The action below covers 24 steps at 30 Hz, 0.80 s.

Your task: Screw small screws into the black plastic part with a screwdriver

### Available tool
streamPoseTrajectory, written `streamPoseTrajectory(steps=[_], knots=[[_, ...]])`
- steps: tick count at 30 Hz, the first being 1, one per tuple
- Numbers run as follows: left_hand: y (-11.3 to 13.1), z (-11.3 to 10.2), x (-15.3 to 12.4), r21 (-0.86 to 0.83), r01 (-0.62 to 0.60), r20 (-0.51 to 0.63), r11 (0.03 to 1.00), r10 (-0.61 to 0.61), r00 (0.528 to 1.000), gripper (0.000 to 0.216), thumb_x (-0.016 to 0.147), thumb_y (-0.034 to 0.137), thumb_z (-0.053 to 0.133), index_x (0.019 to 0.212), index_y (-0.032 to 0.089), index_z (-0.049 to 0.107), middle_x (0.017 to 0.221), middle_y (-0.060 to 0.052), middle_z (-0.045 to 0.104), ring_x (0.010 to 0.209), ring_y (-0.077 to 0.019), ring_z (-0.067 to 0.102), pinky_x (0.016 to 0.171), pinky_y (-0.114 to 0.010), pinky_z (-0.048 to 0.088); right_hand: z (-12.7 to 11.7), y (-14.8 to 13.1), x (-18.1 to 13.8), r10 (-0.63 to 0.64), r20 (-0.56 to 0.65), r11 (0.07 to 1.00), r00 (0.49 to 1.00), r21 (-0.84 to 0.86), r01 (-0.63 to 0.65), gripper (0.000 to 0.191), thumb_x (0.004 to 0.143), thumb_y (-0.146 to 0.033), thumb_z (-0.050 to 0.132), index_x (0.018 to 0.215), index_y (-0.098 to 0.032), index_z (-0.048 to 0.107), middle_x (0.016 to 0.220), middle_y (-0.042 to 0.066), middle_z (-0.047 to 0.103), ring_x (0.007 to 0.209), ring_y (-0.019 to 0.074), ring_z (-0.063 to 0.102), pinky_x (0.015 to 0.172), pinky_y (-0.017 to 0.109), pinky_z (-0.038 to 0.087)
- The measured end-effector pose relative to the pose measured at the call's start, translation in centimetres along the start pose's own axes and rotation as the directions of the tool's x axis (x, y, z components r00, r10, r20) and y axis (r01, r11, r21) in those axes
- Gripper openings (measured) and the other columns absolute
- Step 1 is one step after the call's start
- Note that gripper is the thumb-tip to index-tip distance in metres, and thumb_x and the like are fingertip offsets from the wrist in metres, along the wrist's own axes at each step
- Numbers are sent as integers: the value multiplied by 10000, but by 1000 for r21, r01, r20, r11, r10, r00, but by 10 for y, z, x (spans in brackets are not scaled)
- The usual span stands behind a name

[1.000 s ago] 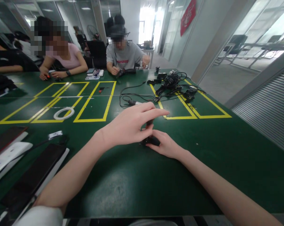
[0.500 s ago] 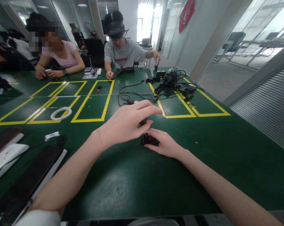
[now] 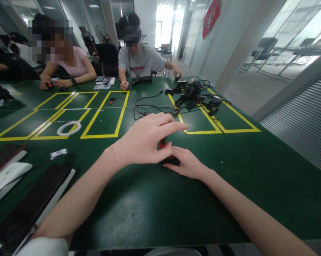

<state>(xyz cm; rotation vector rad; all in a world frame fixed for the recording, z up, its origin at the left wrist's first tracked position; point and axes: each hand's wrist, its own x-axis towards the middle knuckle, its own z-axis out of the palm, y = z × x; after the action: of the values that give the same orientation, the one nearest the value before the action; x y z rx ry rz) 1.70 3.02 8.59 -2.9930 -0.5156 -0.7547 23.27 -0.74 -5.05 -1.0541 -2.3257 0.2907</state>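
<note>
1. Left hand [image 3: 147,142] is hanging over the table with the index finger stuck out toward 3 o'clock and the thumb apart from it. Can't tell how tight the other fingers are, they're tucked out of sight.
2. In the gap between that finger and thumb there's a dark handle-like thing [image 3: 164,141] with a red band low on it. Most of it's hidden, so no idea what it is exactly.
3. Right hand [image 3: 185,163] sits at 4 o'clock from the left one, thumb and fingers clamped on a small black part [image 3: 175,161], just below the handle-like thing. Can't see if those two touch.
4. Now take the hands as the dial's middle. Around 8 o'clock on the green table [image 3: 123,209] lies a dark phone-like slab [image 3: 35,202] on a white base.
5. Between 9 and 10: a white ring [image 3: 69,128], lying across yellow tape lines. More yellow tape [image 3: 204,133] at 2 o'clock.
6. At 1 o'clock, a messy heap of black cables [image 3: 192,91], a thin one trailing left.
7. Far side, between 11 and 12: a co-worker in a grey shirt [image 3: 143,62], with a black drill-like tool [image 3: 141,80] lying in front. Between 10 and 11: another person in a pink top [image 3: 72,64], hands on small stuff I can't make out.
</note>
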Motion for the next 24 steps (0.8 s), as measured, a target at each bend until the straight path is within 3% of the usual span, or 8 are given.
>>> streamPoseTrajectory(steps=[5, 10, 14, 19, 24], knots=[[2, -1, 0, 1, 33, 13, 999, -33, 999, 480, 963, 153, 481, 1435, 220, 538, 1237, -90, 647, 937, -159, 666, 794, -259, 535, 1, 0, 0, 9, -3, 1000, 1000, 16, -9, 241, 941, -322, 693, 1134, -188, 643, 985, 99, 736, 847, 250, 704, 739, 379, 586], [3, -2, 0, 18, 8, 9, 1000, -8, 1000, 473, 906, 129, 526, 1366, 208, 601, 1233, -101, 633, 970, -179, 659, 825, -276, 543, 1, 0, 0, 15, -7, 999, 1000, 43, -15, 215, 941, -332, 695, 1100, -192, 657, 995, 104, 733, 862, 259, 703, 748, 388, 588], [4, -2, -1, 41, 35, 7, 999, -35, 999, 462, 953, 155, 492, 1404, 216, 573, 1241, -100, 621, 859, -146, 647, 749, -258, 534, 1, 0, 0, 27, 1, 999, 1000, 39, -27, 235, 941, -337, 701, 1118, -186, 662, 1012, 110, 740, 873, 261, 708, 757, 391, 591], [6, -1, -1, 61, -8, -16, 998, 9, 1000, 449, 926, 165, 531, 1367, 211, 600, 1310, -114, 603, 1021, -200, 652, 881, -312, 543, 1, 0, 0, 27, -10, 999, 1000, 38, -26, 235, 938, -341, 705, 1108, -186, 659, 1002, 105, 741, 890, 266, 711, 785, 409, 597], [5, 0, -1, 87, 39, 7, 995, -40, 999, 498, 964, 163, 482, 1455, 236, 530, 1306, -101, 608, 849, -137, 653, 778, -265, 545, 2, 0, 0, 51, 7, 998, 999, 46, -51, 230, 932, -329, 708, 1113, -195, 662, 994, 95, 736, 852, 244, 700, 751, 377, 590]])
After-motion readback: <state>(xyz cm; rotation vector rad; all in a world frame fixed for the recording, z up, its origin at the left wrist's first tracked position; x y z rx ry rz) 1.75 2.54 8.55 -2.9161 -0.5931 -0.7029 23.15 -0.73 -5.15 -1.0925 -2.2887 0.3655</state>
